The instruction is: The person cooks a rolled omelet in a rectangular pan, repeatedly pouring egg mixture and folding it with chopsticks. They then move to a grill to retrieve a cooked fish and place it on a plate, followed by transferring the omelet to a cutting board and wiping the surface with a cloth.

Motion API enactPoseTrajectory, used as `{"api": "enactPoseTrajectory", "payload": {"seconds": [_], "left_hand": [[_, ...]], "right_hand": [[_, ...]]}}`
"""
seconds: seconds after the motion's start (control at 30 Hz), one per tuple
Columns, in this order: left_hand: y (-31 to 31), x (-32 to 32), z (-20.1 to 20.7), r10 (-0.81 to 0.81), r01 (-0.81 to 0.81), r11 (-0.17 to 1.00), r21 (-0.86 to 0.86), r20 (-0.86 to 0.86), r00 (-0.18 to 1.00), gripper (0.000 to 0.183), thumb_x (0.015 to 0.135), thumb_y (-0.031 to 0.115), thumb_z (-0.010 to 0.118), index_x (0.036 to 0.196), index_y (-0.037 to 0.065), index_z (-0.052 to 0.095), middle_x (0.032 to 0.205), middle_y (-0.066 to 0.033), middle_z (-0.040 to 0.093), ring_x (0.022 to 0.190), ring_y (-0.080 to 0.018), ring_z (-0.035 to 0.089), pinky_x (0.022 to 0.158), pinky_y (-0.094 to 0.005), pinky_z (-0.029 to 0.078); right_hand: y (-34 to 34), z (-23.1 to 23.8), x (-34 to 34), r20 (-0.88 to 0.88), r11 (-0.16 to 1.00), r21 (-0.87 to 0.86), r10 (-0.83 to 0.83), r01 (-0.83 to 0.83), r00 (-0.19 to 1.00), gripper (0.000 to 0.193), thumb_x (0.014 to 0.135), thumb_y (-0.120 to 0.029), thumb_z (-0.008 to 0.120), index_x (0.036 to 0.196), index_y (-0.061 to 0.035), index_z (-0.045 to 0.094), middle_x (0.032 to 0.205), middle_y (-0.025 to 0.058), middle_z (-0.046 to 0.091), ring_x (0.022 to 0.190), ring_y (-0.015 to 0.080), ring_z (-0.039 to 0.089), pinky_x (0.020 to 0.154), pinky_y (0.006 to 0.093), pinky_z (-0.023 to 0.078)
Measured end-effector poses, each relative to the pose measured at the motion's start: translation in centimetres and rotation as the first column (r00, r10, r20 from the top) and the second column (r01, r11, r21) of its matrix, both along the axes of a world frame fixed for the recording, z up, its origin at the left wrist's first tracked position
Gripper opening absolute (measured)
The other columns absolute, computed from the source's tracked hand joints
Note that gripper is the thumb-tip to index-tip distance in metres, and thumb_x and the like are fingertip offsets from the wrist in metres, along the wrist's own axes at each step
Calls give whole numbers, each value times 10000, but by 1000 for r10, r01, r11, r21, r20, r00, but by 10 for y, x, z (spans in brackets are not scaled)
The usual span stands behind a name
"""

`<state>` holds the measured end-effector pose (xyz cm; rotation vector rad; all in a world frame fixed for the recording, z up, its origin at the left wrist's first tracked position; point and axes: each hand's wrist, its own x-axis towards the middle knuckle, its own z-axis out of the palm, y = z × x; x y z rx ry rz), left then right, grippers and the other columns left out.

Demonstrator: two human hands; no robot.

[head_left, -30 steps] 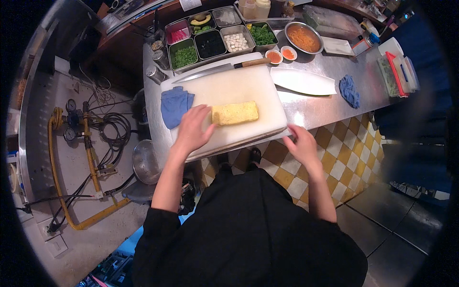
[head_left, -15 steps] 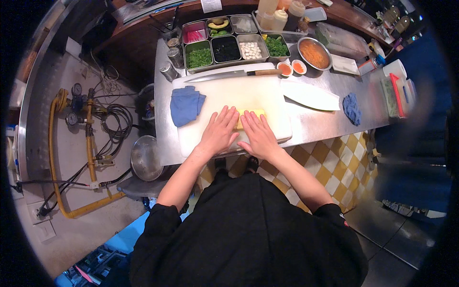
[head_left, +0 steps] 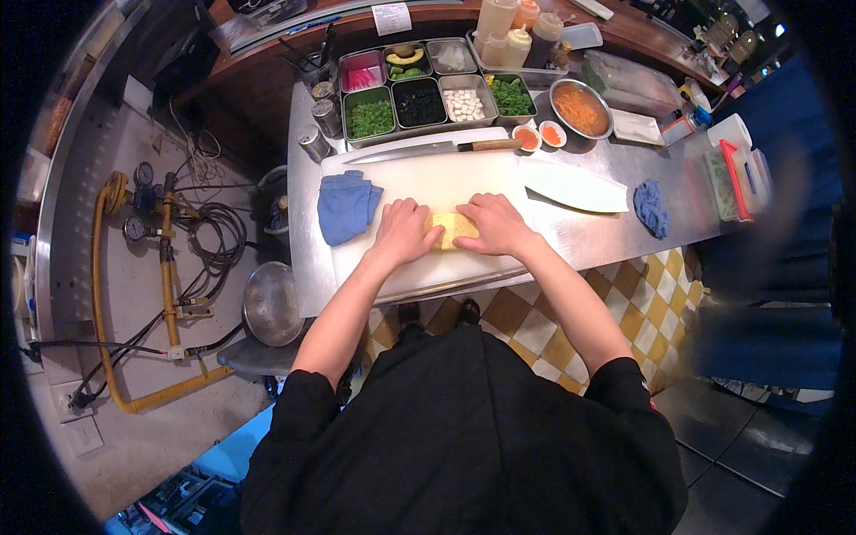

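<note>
On the white cutting board (head_left: 446,175) lies a short yellow block of food (head_left: 454,231) with a grainy surface; its exact kind is unclear. My left hand (head_left: 403,234) grips its left end and my right hand (head_left: 497,226) its right end. Both have curled fingers, with the thumbs on the near side. The fingers hide the block's ends. A folded blue cloth (head_left: 349,208) rests on the board, left of my left hand. Along the board's far edge lies a wooden-handled knife (head_left: 403,154), its blade pointing left.
Metal trays of toppings (head_left: 420,102) stand beyond the board, with shakers (head_left: 312,141) to their left. To the right are two small orange-filled cups (head_left: 553,135), a bowl of orange shreds (head_left: 582,109), a long white plate (head_left: 578,186) and a crumpled blue cloth (head_left: 651,209).
My hands have gone from lying flat with fingers stretched over the yellow block to curling round its two ends. They have moved apart, and more of the block shows.
</note>
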<state>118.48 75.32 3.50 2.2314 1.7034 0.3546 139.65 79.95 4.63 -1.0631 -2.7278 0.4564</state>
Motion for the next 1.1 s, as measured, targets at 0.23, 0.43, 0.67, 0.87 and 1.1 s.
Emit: {"api": "enactPoseTrajectory", "payload": {"seconds": [0.23,0.43,0.67,0.87,1.1], "left_hand": [[13,-3,-4,53,-26,975,-219,117,992,426,747,391,645,932,7,628,912,-235,579,902,-364,556,817,-412,459],[18,-8,12,-43,98,948,-303,182,982,424,638,361,721,853,17,596,804,-188,619,801,-342,602,731,-407,477],[6,-5,16,-72,130,964,-232,244,967,407,566,237,778,851,28,577,790,-161,628,776,-343,611,687,-399,478],[-5,-8,1,-192,207,978,-8,332,923,413,597,194,775,925,28,588,803,-161,625,779,-346,608,700,-405,487],[-1,-4,5,-58,148,956,-253,333,941,400,599,191,795,913,29,609,815,-147,654,767,-300,627,706,-365,492]], "right_hand": [[14,6,-10,122,993,-115,38,-24,992,548,625,-488,699,973,-70,633,902,130,620,897,295,583,804,403,431],[21,16,-15,129,978,-203,81,-54,988,527,575,-466,746,911,-81,615,846,120,618,853,299,587,774,402,429],[32,20,-14,207,931,-311,262,-191,942,508,541,-366,787,912,-66,613,864,124,643,859,297,607,743,392,456],[29,21,-8,150,872,-464,254,-159,956,439,547,-237,798,907,-45,637,818,135,656,792,293,628,693,370,490],[38,5,2,-23,778,-609,178,-155,984,419,570,-174,813,920,-21,641,793,91,671,713,199,629,631,304,487]]}}
